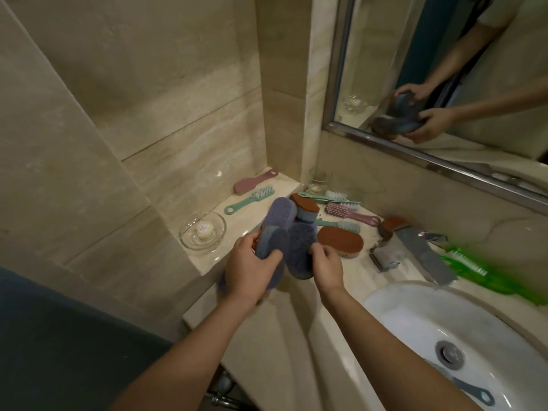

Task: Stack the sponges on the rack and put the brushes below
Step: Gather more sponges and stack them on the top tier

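The sink point(385, 293) sits at the right. Above the ledge point(221, 206), the left hand point(252, 271) curls its fingers around a blue sponge point(271, 243). The right hand point(326, 265) grips a second sponge point(301, 250), which touches the first. An orange sponge point(339, 241) lies just beside them. A pink brush point(255, 180) and a green brush point(249, 198) lie on the ledge.

Brushes point(253, 194) on ledge point(207, 262) — sink point(385, 304) right.

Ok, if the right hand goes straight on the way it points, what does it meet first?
Besides the dark sponge it grips, the right hand would probably meet the blue-grey sponge held in the left hand, just up-left of it. Depth is unclear; the two sponges may already touch.
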`<state>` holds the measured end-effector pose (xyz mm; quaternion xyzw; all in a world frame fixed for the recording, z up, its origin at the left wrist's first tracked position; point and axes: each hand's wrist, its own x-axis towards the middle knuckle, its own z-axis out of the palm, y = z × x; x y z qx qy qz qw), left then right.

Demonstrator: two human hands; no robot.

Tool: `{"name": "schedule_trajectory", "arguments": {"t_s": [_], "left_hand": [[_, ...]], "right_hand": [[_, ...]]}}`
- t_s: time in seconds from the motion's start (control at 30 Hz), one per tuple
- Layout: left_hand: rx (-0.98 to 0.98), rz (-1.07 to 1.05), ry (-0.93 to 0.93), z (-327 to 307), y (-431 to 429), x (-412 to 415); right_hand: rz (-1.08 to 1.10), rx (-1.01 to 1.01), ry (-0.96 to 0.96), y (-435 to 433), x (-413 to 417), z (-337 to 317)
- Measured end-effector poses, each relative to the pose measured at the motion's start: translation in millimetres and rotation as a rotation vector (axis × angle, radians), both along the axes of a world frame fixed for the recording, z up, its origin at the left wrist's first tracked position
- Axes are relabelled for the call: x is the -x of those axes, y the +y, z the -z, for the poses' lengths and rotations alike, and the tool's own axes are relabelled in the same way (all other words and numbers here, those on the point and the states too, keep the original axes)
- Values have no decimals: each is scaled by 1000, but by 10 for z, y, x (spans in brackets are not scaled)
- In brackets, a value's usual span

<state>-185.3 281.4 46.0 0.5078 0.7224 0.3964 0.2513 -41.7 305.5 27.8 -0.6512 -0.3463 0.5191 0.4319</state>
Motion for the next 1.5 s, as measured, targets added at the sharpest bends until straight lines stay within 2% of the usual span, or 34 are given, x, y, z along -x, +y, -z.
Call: {"name": "schedule_trajectory", "arguments": {"t_s": [0.1,0.37,0.5,0.63,0.87,1.07,1.33,1.5], "left_hand": [[-5,-18,-198,-122,16,-279],[50,168,-386,-330,-161,-1138],[63,302,-513,-439,-374,-1696],[101,454,-638,-540,-648,-2274],[146,675,-701,-714,-1221,-3208],[23,762,-799,-1155,-1548,-3753],[-82,933,-789,-1792,-1824,-4367],[-86,1055,-708,-2039,-1973,-4759]], "right_hand": [[47,-58,38,-116,-251,-129],[226,-80,262,-623,-1075,-516],[307,-122,277,-954,-1590,-705],[364,-185,208,-1386,-2130,-865],[423,-209,168,-2028,-2877,-1113],[404,-361,95,-2352,-3290,-1554],[489,-478,56,-2801,-3897,-2217],[559,-514,-12,-3110,-4327,-2471]]}}
